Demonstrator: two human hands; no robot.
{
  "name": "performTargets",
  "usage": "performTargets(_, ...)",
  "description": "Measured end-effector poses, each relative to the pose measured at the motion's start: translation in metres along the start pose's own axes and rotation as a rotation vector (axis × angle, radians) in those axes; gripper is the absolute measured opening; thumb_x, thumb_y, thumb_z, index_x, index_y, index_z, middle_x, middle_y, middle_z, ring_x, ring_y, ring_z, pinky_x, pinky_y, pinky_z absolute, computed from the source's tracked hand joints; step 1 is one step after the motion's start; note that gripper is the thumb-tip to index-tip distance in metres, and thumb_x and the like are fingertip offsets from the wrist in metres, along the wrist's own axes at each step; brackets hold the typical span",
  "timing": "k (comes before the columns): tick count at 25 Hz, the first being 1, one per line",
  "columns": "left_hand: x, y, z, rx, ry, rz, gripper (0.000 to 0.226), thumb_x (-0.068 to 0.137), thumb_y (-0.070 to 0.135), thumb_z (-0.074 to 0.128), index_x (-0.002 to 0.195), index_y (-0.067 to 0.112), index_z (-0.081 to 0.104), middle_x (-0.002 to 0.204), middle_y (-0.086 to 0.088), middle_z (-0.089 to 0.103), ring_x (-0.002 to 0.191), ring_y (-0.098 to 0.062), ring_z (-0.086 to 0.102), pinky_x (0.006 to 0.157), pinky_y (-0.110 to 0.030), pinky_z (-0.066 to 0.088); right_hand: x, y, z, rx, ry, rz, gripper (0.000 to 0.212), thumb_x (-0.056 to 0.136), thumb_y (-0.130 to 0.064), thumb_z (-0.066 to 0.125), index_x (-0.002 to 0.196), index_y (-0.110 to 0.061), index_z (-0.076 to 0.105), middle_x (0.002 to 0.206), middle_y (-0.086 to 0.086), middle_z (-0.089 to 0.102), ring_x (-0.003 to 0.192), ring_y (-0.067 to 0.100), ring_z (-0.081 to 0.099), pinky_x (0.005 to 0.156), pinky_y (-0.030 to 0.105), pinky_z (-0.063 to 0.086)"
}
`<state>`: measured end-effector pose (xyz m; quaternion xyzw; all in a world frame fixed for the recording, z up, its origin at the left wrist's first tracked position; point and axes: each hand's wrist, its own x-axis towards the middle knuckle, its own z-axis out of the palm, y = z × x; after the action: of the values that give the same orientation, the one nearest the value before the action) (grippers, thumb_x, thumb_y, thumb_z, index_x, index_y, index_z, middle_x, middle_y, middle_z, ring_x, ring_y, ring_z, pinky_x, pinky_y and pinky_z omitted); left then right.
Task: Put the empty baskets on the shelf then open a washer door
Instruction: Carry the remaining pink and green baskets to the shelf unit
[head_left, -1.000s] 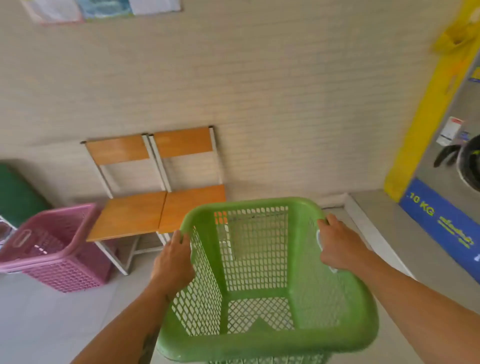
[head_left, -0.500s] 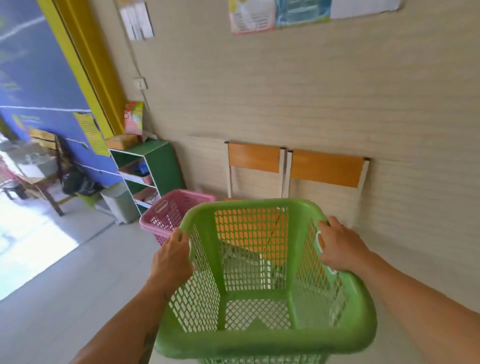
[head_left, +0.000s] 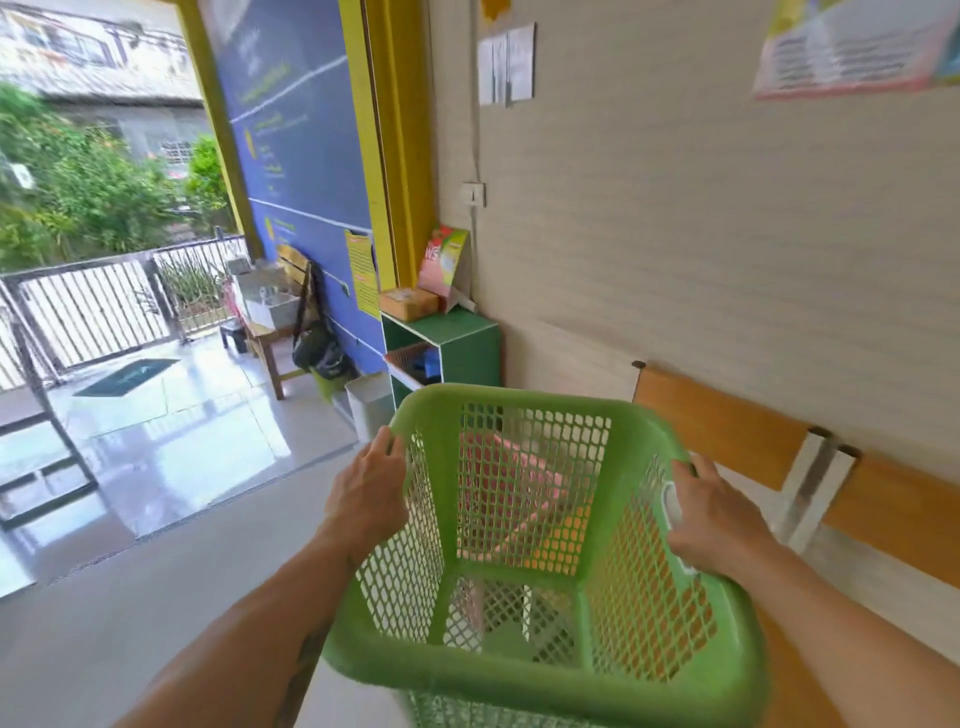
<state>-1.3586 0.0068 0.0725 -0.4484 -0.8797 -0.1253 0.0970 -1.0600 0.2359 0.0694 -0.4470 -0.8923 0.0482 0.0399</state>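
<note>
I carry an empty green mesh basket (head_left: 524, 670) in front of me. My left hand (head_left: 366, 491) grips its left rim and my right hand (head_left: 709, 512) grips its right rim by the white handle. A pink basket (head_left: 511, 486) shows only through the green mesh, on the floor beyond. The green shelf (head_left: 470, 345) stands ahead against the beige wall, above the basket's far rim, with items in its upper compartment. No washer is in view.
Wooden chairs (head_left: 737, 431) line the wall on the right. A white bin (head_left: 369, 400) stands left of the shelf. A box and a packet (head_left: 441, 260) rest on the shelf top. A bench (head_left: 275, 332) and an open doorway with a fence lie far left.
My view has swung left: the chairs slid to the right, the shelf and doorway came ahead, and the washer left the view. Both hands kept their hold on the green basket.
</note>
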Motion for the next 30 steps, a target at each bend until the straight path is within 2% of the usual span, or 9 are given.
performTargets(5, 0.135, -0.048, 0.025, 0.044, -0.032, 0.127, 0.046, 0.072, -0.002, 0.061, 0.116, 0.005, 0.051, 0.108, -0.002, 0.051, 0.093, -0.023, 0.060, 0.078, -0.036, 0.057, 0.097, -0.044, 0.011, 0.048, -0.003, 0.100, 0.059, 0.070, -0.013, 0.058, 0.127, -0.013, 0.042, 0.132, 0.005, 0.038, 0.086, 0.023, 0.055, 0.054, 0.032, 0.042)
performTargets(8, 0.217, -0.057, 0.037, 0.061, -0.047, 0.207, 0.039, 0.073, 0.002, 0.062, 0.111, 0.009, 0.051, 0.098, 0.001, 0.047, 0.085, -0.022, 0.058, 0.070, -0.035, 0.054, 0.142, -0.056, 0.016, 0.085, -0.024, 0.185, 0.062, 0.073, -0.012, 0.060, 0.132, -0.012, 0.041, 0.133, 0.003, 0.038, 0.083, 0.020, 0.055, 0.052, 0.028, 0.040)
performTargets(10, 0.265, -0.058, 0.047, 0.071, -0.041, 0.258, 0.040, 0.076, 0.005, 0.063, 0.114, 0.011, 0.050, 0.092, 0.005, 0.043, 0.076, -0.016, 0.050, 0.064, -0.029, 0.049, 0.172, -0.058, 0.024, 0.121, -0.036, 0.227, 0.065, 0.073, -0.014, 0.061, 0.134, -0.013, 0.040, 0.136, 0.003, 0.038, 0.084, 0.019, 0.056, 0.055, 0.028, 0.045)
performTargets(12, 0.312, -0.054, 0.061, 0.079, -0.058, 0.308, 0.042, 0.077, 0.008, 0.066, 0.115, 0.013, 0.050, 0.091, 0.007, 0.042, 0.074, -0.012, 0.044, 0.064, -0.026, 0.046, 0.206, -0.057, 0.034, 0.161, -0.033, 0.259, 0.059, 0.079, -0.018, 0.059, 0.135, -0.014, 0.040, 0.135, 0.004, 0.039, 0.085, 0.018, 0.058, 0.063, 0.033, 0.053)
performTargets(14, 0.353, -0.052, 0.076, 0.099, -0.096, 0.330, 0.042, 0.073, 0.005, 0.066, 0.112, 0.012, 0.051, 0.096, 0.005, 0.046, 0.077, -0.013, 0.047, 0.067, -0.029, 0.050, 0.240, -0.057, 0.040, 0.189, -0.040, 0.289, 0.065, 0.079, -0.016, 0.061, 0.140, -0.013, 0.037, 0.137, 0.004, 0.038, 0.087, 0.018, 0.058, 0.067, 0.033, 0.054)
performTargets(17, 0.408, -0.055, 0.099, 0.094, -0.137, 0.322, 0.043, 0.071, 0.005, 0.067, 0.111, 0.012, 0.051, 0.095, 0.006, 0.045, 0.077, -0.016, 0.055, 0.067, -0.034, 0.055, 0.288, -0.061, 0.049, 0.214, -0.072, 0.329, 0.078, 0.077, -0.015, 0.065, 0.147, -0.013, 0.030, 0.140, 0.005, 0.035, 0.085, 0.018, 0.059, 0.064, 0.032, 0.056)
performTargets(22, 0.497, -0.063, 0.141, 0.063, -0.184, 0.402, 0.041, 0.072, 0.009, 0.071, 0.108, 0.012, 0.053, 0.092, 0.007, 0.046, 0.073, -0.013, 0.053, 0.069, -0.031, 0.057, 0.354, -0.071, 0.063, 0.202, -0.106, 0.406, 0.082, 0.076, -0.016, 0.066, 0.148, -0.013, 0.026, 0.145, 0.004, 0.030, 0.083, 0.019, 0.059, 0.061, 0.031, 0.053)
performTargets(27, 0.566, -0.083, 0.223, -0.024, -0.287, 0.527, 0.048, 0.074, 0.005, 0.065, 0.120, 0.012, 0.052, 0.108, 0.008, 0.047, 0.085, -0.012, 0.054, 0.077, -0.025, 0.054, 0.392, -0.099, 0.114, 0.198, -0.153, 0.566, 0.088, 0.072, -0.016, 0.068, 0.148, -0.014, 0.023, 0.145, 0.004, 0.028, 0.106, 0.026, 0.057, 0.068, 0.033, 0.045)
performTargets(30, 0.579, -0.099, 0.283, -0.075, -0.406, 0.576, 0.068, 0.071, -0.006, 0.059, 0.135, 0.013, 0.042, 0.127, 0.005, 0.043, 0.096, -0.013, 0.054, 0.080, -0.028, 0.056, 0.397, -0.127, 0.172, 0.210, -0.168, 0.705, 0.094, 0.071, -0.007, 0.068, 0.150, -0.017, 0.017, 0.148, 0.004, 0.020, 0.109, 0.029, 0.058, 0.060, 0.028, 0.054)
